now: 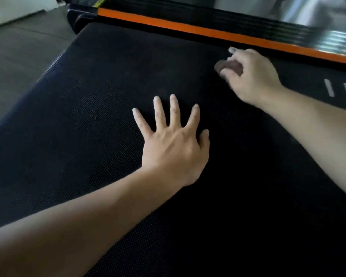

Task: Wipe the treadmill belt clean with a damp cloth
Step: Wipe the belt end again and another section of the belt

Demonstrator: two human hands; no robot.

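On the middle of the treadmill belt [78,116] the left hand [174,146] lies palm down, its fingers straight and spread wide, the thumb tucked against the surface. It holds nothing. The flat, splayed pose reads as a brace: it probably takes the person's weight as they lean over the deck, and it may also keep the belt from sliding.

Further forward and to the right, the right hand [250,76] hovers at the far edge of the belt, just beside the orange side rail [188,29]. Its fingers are curled inward and smeared by motion blur. A darker smudge sits at the fingertips, but I cannot tell whether they pinch something or are only bent. No cloth shows anywhere in view, so the wiping tool is either hidden in that curled hand or out of frame.

Black dotted belt fills most of the picture, running beneath both forearms. Two short white marks [338,90] sit on the surface at the right edge. Beyond the rail a ribbed black strip catches glare, and grey floor [18,56] shows at the left.
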